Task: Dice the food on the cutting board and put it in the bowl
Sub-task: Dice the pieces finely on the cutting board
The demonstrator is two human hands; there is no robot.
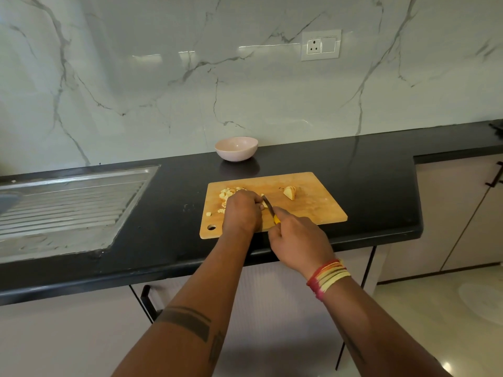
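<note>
A wooden cutting board (313, 208) lies on the black counter. Pale diced apple pieces (226, 193) are scattered on its left part, and one uncut apple wedge (289, 192) lies at its back right. My left hand (241, 210) is curled over a piece of apple (263, 204) on the board, holding it down; most of that piece is hidden. My right hand (296, 240) grips a yellow-handled knife (269, 206), whose blade rests against the held piece. A pale pink bowl (236, 148) stands behind the board near the wall, with nothing visible inside.
A steel sink drainboard (68, 202) is set into the counter on the left. The counter's front edge (353, 238) runs just below the board. A wall socket (321, 45) sits on the marble backsplash. Cabinet handles hang below the counter.
</note>
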